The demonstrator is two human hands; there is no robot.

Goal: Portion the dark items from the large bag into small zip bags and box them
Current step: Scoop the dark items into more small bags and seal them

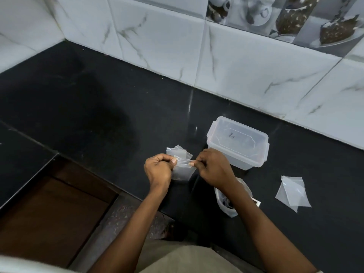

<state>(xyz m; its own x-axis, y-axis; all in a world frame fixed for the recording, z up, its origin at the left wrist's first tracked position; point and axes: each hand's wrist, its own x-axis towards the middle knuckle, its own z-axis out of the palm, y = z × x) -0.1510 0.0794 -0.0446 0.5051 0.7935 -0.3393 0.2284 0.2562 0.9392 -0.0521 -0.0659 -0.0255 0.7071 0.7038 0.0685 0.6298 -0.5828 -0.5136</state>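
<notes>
Hands (157, 170) pinching zip bag (183, 171) between

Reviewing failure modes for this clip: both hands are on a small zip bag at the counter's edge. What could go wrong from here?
1. The left hand and right hand pinch only the top strip of the small zip bag; a slip could drop it off the counter edge.
2. The large bag stands open under the right forearm; a nudge may tip it.
3. The box has its lid on, so boxing needs a free hand first.
</notes>
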